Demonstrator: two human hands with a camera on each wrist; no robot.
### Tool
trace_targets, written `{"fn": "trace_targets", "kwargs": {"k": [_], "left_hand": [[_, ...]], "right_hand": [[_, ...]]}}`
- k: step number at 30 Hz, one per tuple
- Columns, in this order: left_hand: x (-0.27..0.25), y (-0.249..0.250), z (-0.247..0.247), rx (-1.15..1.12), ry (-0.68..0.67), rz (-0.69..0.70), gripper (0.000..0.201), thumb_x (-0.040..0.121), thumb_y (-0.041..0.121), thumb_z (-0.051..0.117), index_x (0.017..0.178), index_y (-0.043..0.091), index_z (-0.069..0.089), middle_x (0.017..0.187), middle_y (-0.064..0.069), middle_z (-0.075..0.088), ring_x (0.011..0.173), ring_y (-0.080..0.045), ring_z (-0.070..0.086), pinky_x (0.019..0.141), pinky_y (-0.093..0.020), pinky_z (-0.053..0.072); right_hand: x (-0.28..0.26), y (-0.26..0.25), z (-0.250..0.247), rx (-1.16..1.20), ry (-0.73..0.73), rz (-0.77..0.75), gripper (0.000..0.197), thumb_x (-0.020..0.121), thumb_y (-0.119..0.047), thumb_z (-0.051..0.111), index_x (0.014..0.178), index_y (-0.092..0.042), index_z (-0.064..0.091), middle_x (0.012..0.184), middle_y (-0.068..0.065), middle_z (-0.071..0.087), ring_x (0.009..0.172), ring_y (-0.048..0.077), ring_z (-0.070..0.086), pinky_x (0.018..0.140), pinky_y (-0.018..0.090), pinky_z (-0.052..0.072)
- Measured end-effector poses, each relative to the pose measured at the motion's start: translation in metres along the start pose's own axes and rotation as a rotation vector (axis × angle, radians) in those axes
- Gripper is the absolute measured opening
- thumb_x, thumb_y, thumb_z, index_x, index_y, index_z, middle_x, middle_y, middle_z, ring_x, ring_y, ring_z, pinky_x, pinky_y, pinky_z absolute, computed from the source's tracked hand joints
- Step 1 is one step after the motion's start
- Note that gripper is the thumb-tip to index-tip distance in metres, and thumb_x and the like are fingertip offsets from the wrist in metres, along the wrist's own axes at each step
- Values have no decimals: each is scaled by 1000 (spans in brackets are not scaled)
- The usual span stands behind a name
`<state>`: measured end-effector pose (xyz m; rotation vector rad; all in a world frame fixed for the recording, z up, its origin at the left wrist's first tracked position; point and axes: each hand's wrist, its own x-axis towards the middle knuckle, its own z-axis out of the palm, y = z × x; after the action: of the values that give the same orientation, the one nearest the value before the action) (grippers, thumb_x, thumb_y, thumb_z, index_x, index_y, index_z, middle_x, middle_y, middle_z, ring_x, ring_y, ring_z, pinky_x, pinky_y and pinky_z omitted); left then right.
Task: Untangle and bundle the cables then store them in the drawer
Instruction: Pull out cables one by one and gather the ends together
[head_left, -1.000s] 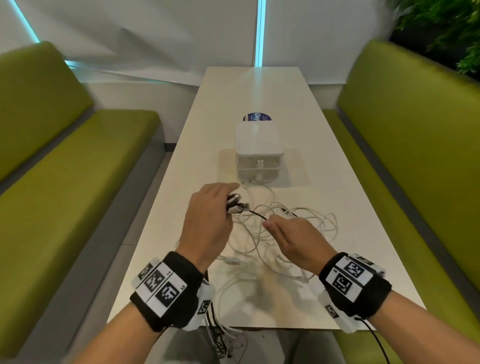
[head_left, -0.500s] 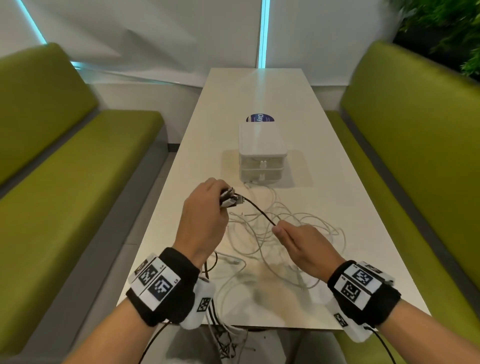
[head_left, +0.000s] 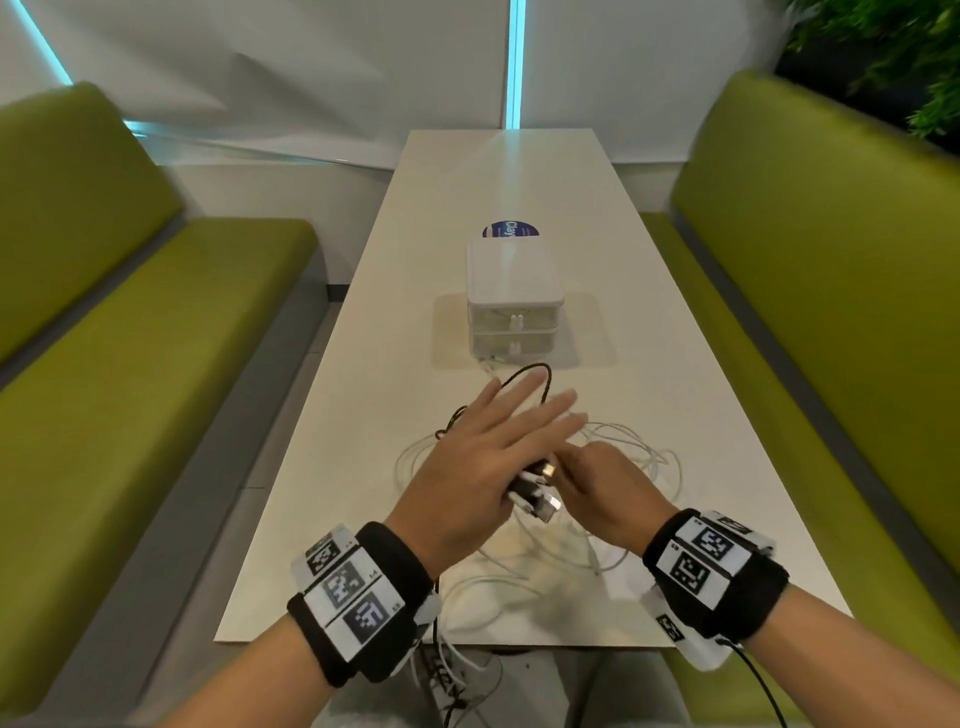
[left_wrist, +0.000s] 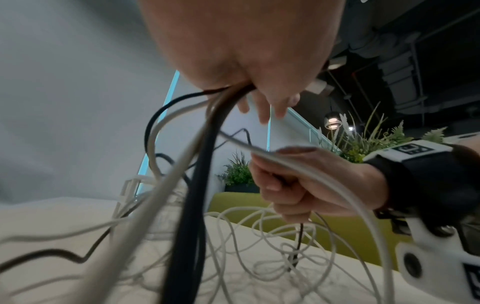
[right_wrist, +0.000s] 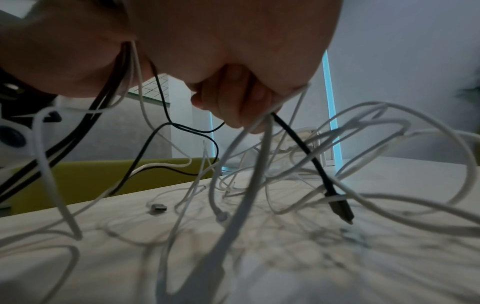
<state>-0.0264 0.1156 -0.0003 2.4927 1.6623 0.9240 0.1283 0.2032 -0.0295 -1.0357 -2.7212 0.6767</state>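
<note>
White table (head_left: 363, 415); both hands (head_left: 467, 467) grip cables (head_left: 535, 488).

Office lounge or café booth: long white table (head_left: 441, 218) at frame centre, green upholstered benches (head_left: 156, 332) left and right, white wall panels with cyan light strips (head_left: 516, 62) at top, potted plants (head_left: 893, 57) upper right.

head cam looks down along the table (head_left: 519, 171) from its near edge. both wrist cams sit low & close, facing up through the cable tangle (right_wrist: 285, 174); all three views share it.
</note>
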Motion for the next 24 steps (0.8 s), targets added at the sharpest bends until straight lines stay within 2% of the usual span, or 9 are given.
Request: {"fn": "trace_targets", "kwargs": {"k": [2, 4, 7, 9, 11, 13, 16, 20, 24], "left_hand": [[0, -1, 9, 5, -37, -25, 69, 73, -7, 31, 135, 14, 52, 140, 1, 53, 146, -18, 22, 118, -44, 19], [-1, -6, 13, 20, -48, -97, 67, 69, 3, 24, 127, 14, 57, 125, 0, 62, 144, -18, 27, 118, -42, 18], [0, -15, 12, 84, -47, -135, 60, 70, 8, 26, 117, 13, 63, 106, -1, 66, 129, -22, 46, 114, -40, 25], [3, -14, 10, 115, -44, -140, 48, 72, 10, 29, 101, 11, 66, 88, -2, 64, 102, -25, 55, 98, -39, 40], [3, -15, 4, 142, -23, -157, 33, 75, 11, 30, 86, 11, 61, 77, -2, 59, 86, -22, 49, 80, -32, 43], [1, -21, -6, 125, 46, -234, 26, 79, 14, 32, 82, 12, 58, 77, -2, 58, 86, -17, 43, 75, -21, 34], [0, -29, -19, 147, 202, -337, 24, 77, 10, 33, 84, 12, 57, 80, -3, 58, 84, -16, 40, 73, -18, 26], [0, -25, -19, 129, 283, -434, 27, 71, -6, 44, 87, 11, 58, 83, -3, 59, 83, -14, 39, 70, -17, 24], [-1, -25, -20, 123, 283, -460, 34, 68, -14, 51, 91, 9, 59, 87, -5, 61, 84, -14, 40, 70, -17, 26]], "right_hand": [[0, -2, -1, -10, 27, -64, 61, 86, -52, 19, 98, -8, 59, 76, 14, 65, 64, 27, 56, 57, 29, 32], [1, -3, 0, -7, 43, -117, 74, 75, -55, 6, 100, -8, 57, 73, 14, 64, 58, 22, 47, 56, 30, 30], [2, -3, 0, -44, 53, -126, 64, 86, -53, 10, 109, -12, 54, 65, 5, 55, 55, 20, 42, 52, 32, 26], [3, -3, 1, -53, 64, -115, 55, 92, -51, 16, 109, -13, 53, 65, 0, 51, 56, 20, 42, 53, 32, 27], [2, -2, 4, -11, 73, -136, 59, 87, -58, 9, 96, -18, 50, 62, -2, 50, 57, 20, 43, 55, 34, 30], [1, 3, 5, 79, 97, -129, 47, 87, -62, 7, 79, -28, 39, 58, -6, 45, 56, 19, 44, 57, 36, 34], [2, 7, 6, 123, 94, -101, 39, 94, -63, 15, 70, -35, 28, 55, -7, 42, 52, 12, 42, 57, 34, 35], [8, 4, 2, 140, 98, -119, 34, 99, -51, 24, 70, -35, 29, 55, -7, 43, 53, 9, 42, 55, 30, 32], [5, 11, 1, 219, 97, -147, 27, 100, -38, 40, 76, -26, 44, 60, -7, 49, 57, 9, 46, 54, 21, 34]]}}
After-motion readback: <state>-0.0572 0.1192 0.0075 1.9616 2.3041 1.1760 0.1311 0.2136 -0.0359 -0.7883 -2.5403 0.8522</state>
